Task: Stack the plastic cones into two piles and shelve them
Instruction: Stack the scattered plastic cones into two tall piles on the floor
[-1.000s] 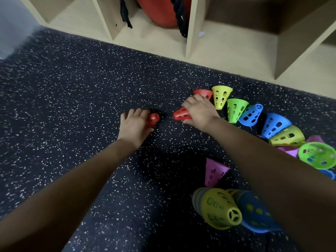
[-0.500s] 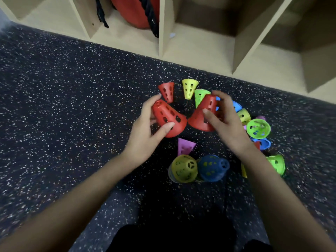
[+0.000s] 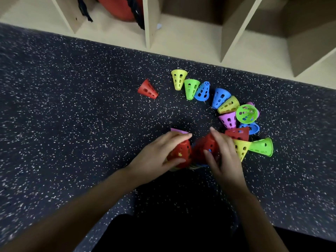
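Speckled rubber floor (image 3: 72,106) lies before wooden cubbies (image 3: 190,42); the left hand (image 3: 158,155) wraps a red cone (image 3: 180,153), the right hand (image 3: 225,155) wraps a second red cone (image 3: 204,146), each apparently capping a pile (image 3: 195,166) beneath; press each straight down until seated; loose cones (image 3: 228,104) wait right of the grips.

Floor (image 3: 72,106): dark rubber, white-speckled. Wooden shelf unit (image 3: 181,39) along far edge, open compartments at floor level.

Loose cones on floor:
- red cone (image 3: 147,89) on its side, apart at left
- yellow cone (image 3: 178,81), green cone (image 3: 190,88), blue cone (image 3: 202,91) close together in row
- right of row: crowded heap (image 3: 228,120) of blue, yellow, green, purple, red cones, overlapping
- purple cone (image 3: 179,130) nearer, half hidden

Two red-topped piles side by side: left pile (image 3: 180,153) gripped by left hand (image 3: 156,157), right pile (image 3: 203,148) by right hand (image 3: 223,155). Bases obscured.
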